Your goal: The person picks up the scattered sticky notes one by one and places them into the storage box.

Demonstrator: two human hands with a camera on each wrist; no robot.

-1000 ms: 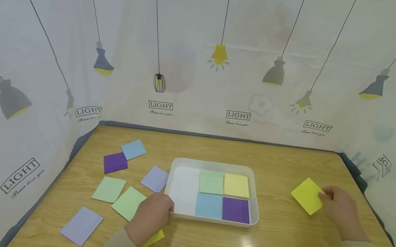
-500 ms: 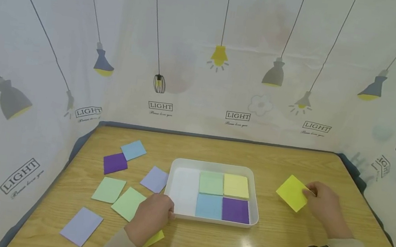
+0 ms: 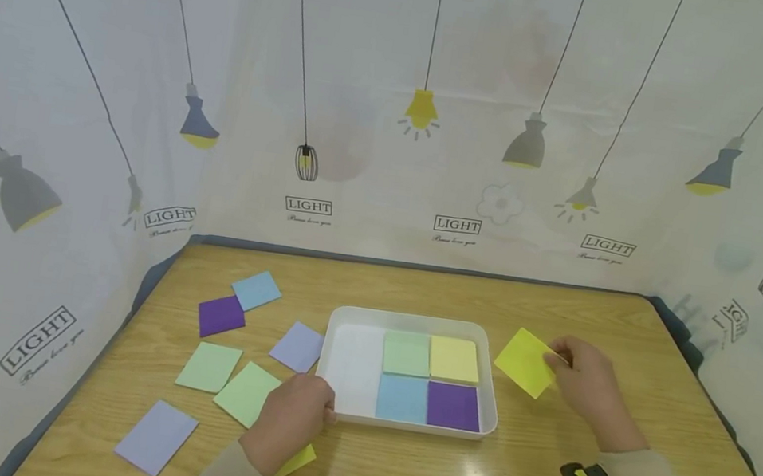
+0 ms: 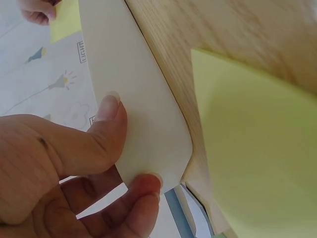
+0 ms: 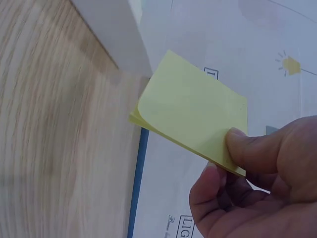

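My right hand point(image 3: 583, 381) pinches a pad of bright yellow sticky notes point(image 3: 522, 361) by one corner, just right of the white tray point(image 3: 352, 363). In the right wrist view, the thumb lies on the pad's face and fingers curl beneath its edge. My left hand point(image 3: 290, 423) grips the tray's near-left corner, its thumb on the outer wall point(image 4: 141, 94) in the left wrist view. Inside the tray sit a green pad point(image 3: 406, 354), a pale yellow pad point(image 3: 455, 360), a blue pad point(image 3: 402, 398) and a purple pad point(image 3: 453, 406), two by two on the right side.
Left of the tray lie loose pads: blue point(image 3: 256, 291), purple point(image 3: 221, 317), lilac point(image 3: 297, 346), another lilac point(image 3: 156, 437), and two green, one point(image 3: 208, 366) beside the other point(image 3: 248, 395). A yellow pad point(image 3: 299, 460) is partly hidden by my left wrist. Printed cloth point(image 3: 382, 230) surrounds the table.
My right hand has moved left with the yellow sticky note pad, from the table's right side to close beside the tray. The left hand has stayed on the tray corner.
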